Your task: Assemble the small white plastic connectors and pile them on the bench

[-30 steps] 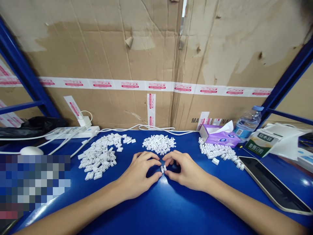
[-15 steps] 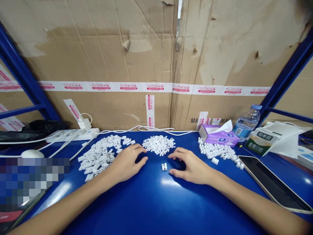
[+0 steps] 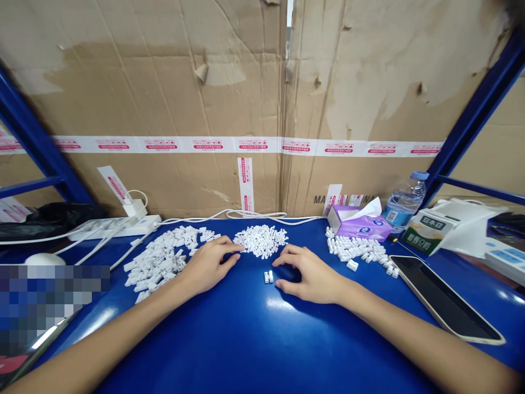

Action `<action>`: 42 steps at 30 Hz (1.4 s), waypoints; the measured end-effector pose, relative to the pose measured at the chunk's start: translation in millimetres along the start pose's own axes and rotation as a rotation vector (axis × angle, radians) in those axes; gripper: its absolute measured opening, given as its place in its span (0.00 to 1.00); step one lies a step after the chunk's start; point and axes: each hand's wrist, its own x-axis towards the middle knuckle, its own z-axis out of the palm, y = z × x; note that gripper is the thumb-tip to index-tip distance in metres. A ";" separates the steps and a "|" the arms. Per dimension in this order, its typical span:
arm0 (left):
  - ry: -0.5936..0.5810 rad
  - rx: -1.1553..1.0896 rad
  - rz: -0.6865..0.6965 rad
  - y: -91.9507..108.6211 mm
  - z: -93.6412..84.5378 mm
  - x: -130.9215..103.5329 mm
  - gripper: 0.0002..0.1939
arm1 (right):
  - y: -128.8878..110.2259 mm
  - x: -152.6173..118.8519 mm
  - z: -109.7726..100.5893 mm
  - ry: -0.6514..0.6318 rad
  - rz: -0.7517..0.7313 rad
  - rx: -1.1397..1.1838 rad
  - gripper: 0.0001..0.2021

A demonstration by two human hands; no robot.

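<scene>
My left hand hovers over the blue table beside a pile of white plastic wire connectors. Its thumb and index finger are slightly apart, with the fingertips at the left edge of a heap of smaller white plastic pieces. Two small white connector pieces stand side by side in the middle of the table. Just right of them is my right hand, its fingers curved and its thumb apart from them, nothing visible between. Further right lies a group of white connectors.
A purple tissue pack, a water bottle and a green-and-white carton stand at the back right. A phone lies in front of them. At the back left is a power strip with white cables. Cardboard walls the back.
The whole view has shifted slightly, so things appear further left. My left thumb has come nearer to the index finger. My right hand stays beside the two connector pieces.
</scene>
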 end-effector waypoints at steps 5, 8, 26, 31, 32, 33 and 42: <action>0.003 -0.015 0.023 2.7 -1.2 2.2 0.11 | -0.8 0.7 1.9 0.016 -0.010 0.004 0.15; -0.007 -0.031 0.040 5.7 -2.6 1.8 0.11 | -2.1 1.0 2.5 0.026 -0.013 0.001 0.14; -0.091 -0.165 0.127 45.5 -2.8 -11.2 0.12 | -9.7 4.0 11.4 0.025 -0.009 0.066 0.08; -0.132 -0.397 0.030 64.1 -4.0 -15.2 0.11 | -17.1 5.1 12.1 0.007 0.057 0.122 0.06; -0.139 -0.430 0.008 65.8 -3.4 -15.5 0.11 | -17.8 5.3 12.3 0.007 0.062 0.133 0.06; -0.146 -0.453 -0.012 66.7 -2.6 -15.5 0.11 | -18.4 5.4 12.6 0.008 0.066 0.143 0.06; -0.227 -0.563 -0.214 66.3 -4.9 -10.3 0.10 | -26.1 3.0 11.9 -0.022 0.103 0.207 0.07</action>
